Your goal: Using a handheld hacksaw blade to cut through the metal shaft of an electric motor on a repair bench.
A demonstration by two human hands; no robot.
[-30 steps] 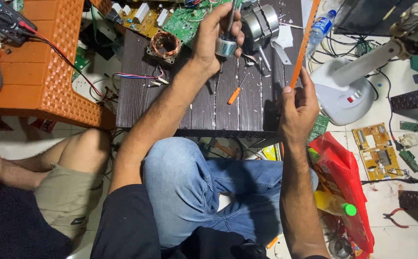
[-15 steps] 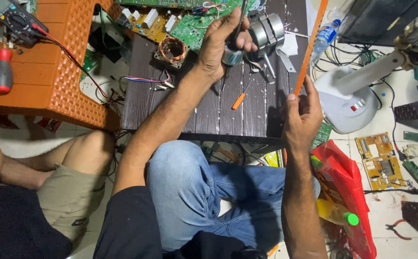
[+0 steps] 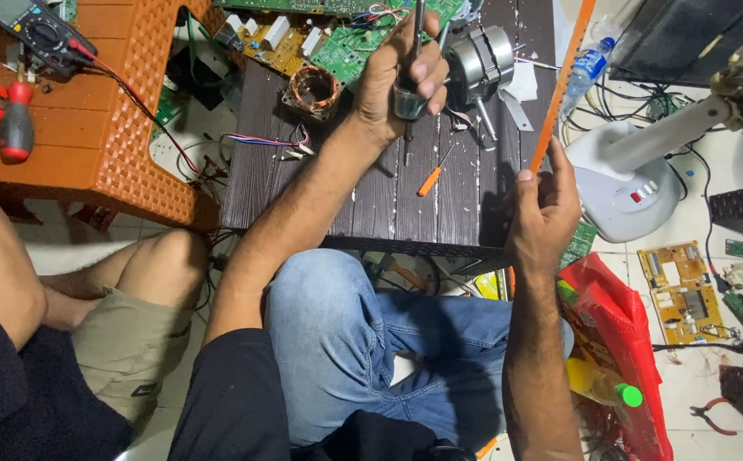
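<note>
Compared with half a second ago, my view has tipped so the dark slatted table (image 3: 388,196) sits a little lower and nearer; both hands keep their grips. At far left, on the orange perforated plastic stool (image 3: 124,128), lie a multimeter (image 3: 34,34) and a red-handled screwdriver (image 3: 15,128). A copper-wound stator coil (image 3: 313,90) rests on the table beside green circuit boards (image 3: 346,43).

My left hand (image 3: 397,81) reaches forward with the forearm stretched across the table, fingers curled tight around a metal rotor (image 3: 410,98), its thin shaft pointing down to the tabletop. Just right of it lies the ribbed, silvery motor housing (image 3: 478,60). A small orange-handled screwdriver (image 3: 431,179) lies on the slats below.

My right hand (image 3: 546,213) is raised at the table's right edge, thumb and fingertips pinching the lower end of a long orange hacksaw blade (image 3: 559,85) that slants up and right. Beyond it stands a white fan base (image 3: 619,179) on the tiled floor.
</note>
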